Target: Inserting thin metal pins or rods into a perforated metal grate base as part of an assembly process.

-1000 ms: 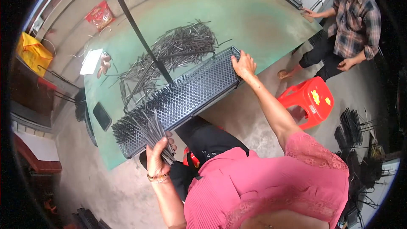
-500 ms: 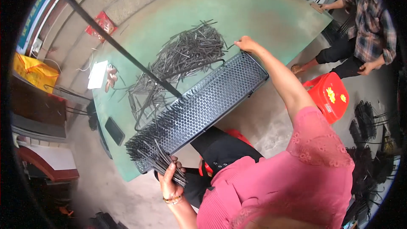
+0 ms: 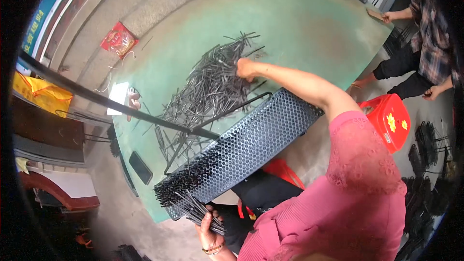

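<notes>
A green table (image 3: 309, 29) spreads from the centre toward one o'clock, brownish in patches; a pale wall (image 3: 145, 14) curves from ten to twelve; a teal sign (image 3: 48, 9) shows at ten. Grey floor (image 3: 118, 229) lies at seven; a red stool (image 3: 397, 128) stands at three.

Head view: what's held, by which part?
Left hand: bundle of thin rods, gripped near its body-side end. Right hand: at the rod pile; any hold can't be told.

We have moved our right hand (image 3: 245, 69) off the tray's (image 3: 261, 133) right end and over to the right side of the stick pile (image 3: 208, 84). The bunch (image 3: 191, 206) in our left hand (image 3: 208, 228) leans further left. Our view has shifted, so the pole (image 3: 87, 87) looks flatter.
</notes>
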